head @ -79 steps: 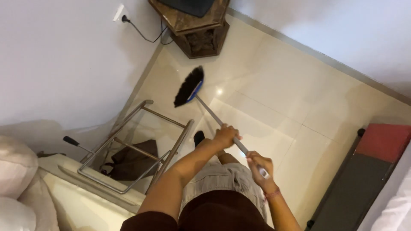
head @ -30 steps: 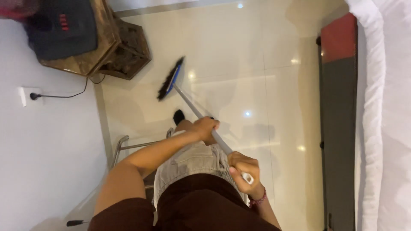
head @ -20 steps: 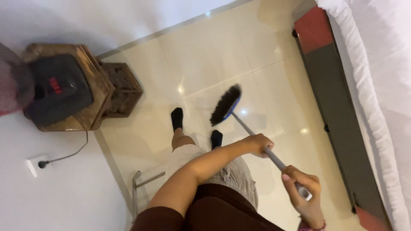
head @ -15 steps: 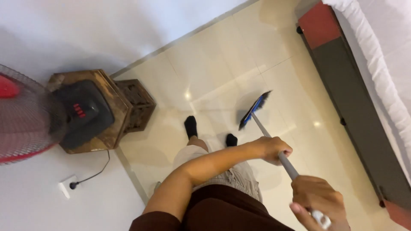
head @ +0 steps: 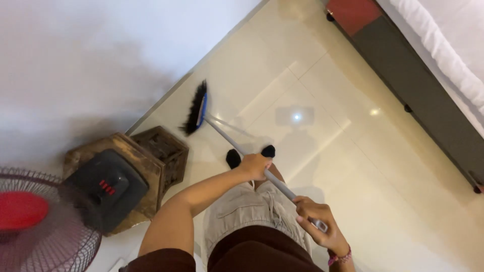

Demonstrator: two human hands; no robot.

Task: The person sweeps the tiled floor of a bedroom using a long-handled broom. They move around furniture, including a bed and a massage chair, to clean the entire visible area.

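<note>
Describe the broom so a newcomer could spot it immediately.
Start at the white wall and follow its base to the wooden stand on the tiled floor. Just right of it lies the broom: black bristles, blue head, and a thin grey handle held in the left hand and right hand.

Open tiled floor (head: 353, 166) ahead and to the right, clear up to the dark bed base (head: 428, 100) along the right edge. Left side crowded: wooden stand (head: 166, 151) just beside the broom head (head: 195, 108), dark box (head: 103, 189), fan (head: 35, 226). Wall (head: 101, 50) closes the far left.
</note>
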